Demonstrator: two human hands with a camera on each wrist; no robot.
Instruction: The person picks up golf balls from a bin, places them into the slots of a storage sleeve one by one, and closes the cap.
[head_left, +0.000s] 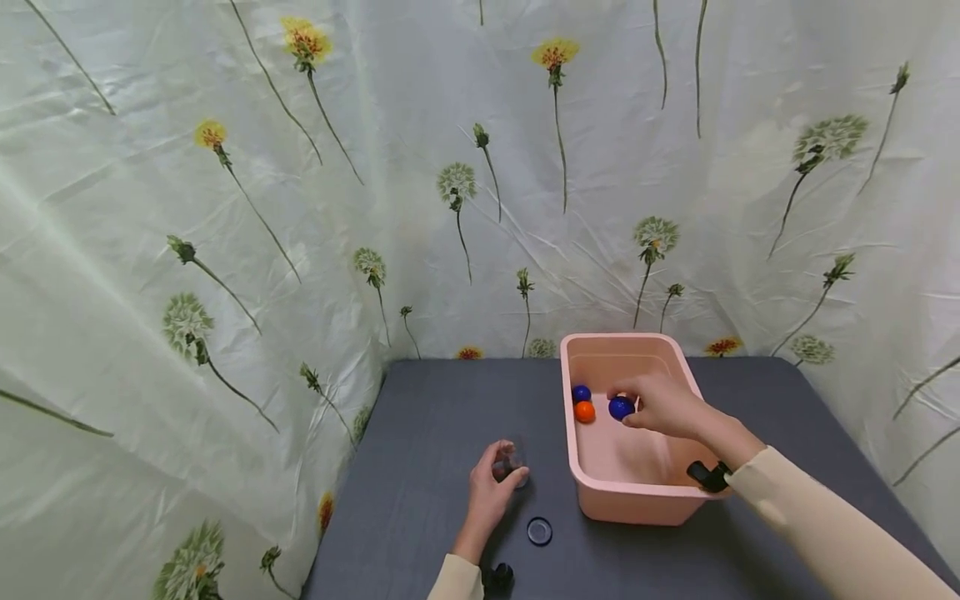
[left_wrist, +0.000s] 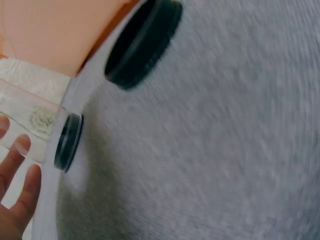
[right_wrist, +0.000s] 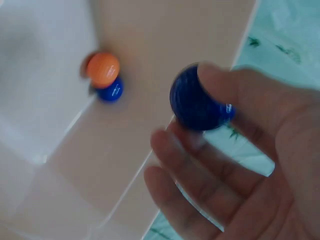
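Note:
Over the pink plastic bin (head_left: 630, 504), my right hand (head_left: 663, 407) pinches a dark blue ball (head_left: 620, 407) between thumb and fingers. The right wrist view shows that held ball (right_wrist: 190, 100) large and close. An orange ball (head_left: 584, 412) and a second blue ball (head_left: 581, 392) lie together on the bin floor, against its left side. To the left of the bin, my left hand (head_left: 489, 492) curls its fingers and thumb around a clear container (head_left: 519, 457). This container has a black base (left_wrist: 69, 142) that stands on the table.
A round black lid (head_left: 539, 531) lies on the dark grey table (head_left: 435, 417), nearer than the clear container. Behind and left of the table hangs a pale curtain (head_left: 405, 225) with a dandelion print. The bin's walls rise around the balls.

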